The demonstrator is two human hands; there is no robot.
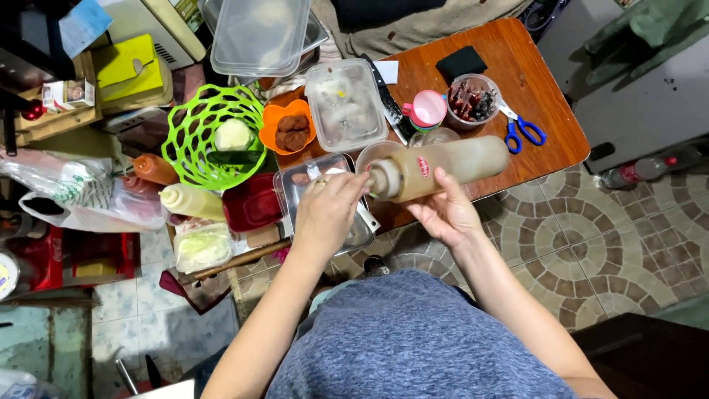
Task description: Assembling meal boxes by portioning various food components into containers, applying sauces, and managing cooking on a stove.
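My right hand [445, 210] holds a large translucent squeeze bottle [443, 166] of pale brownish liquid on its side, neck pointing left. My left hand [329, 207] grips the bottle's cap end, fingers closed around it. The bottle hovers above a metal tray [295, 185] and a small clear cup [378, 154] at the front edge of the wooden table [509, 52].
A green mesh basket [210, 133] holds vegetables, with an orange bowl [292, 129] of brown patties beside it. On the table are clear lidded containers [346, 103], a pink cup [427, 109], blue scissors [523, 131] and a knife [388, 100]. Two sauce bottles [185, 199] lie at the left.
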